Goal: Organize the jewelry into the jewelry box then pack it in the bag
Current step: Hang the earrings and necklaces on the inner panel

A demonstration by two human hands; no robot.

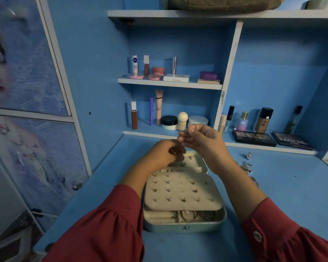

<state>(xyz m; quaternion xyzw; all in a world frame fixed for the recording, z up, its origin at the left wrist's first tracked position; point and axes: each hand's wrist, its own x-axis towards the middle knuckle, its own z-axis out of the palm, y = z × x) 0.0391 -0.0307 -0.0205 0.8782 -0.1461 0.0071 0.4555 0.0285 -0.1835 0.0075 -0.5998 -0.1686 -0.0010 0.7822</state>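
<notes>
— So where's the jewelry box?
— Open on the blue desk, centre, studs pinned in its cream panel.
— And the hands?
— Right hand, at 12 o'clock above the box, pinches a small piece of jewelry. Left hand, at 11 o'clock, has curled fingers; whether it holds anything, I cannot tell.
— Anything loose?
— Silver pieces at 2 o'clock.
</notes>
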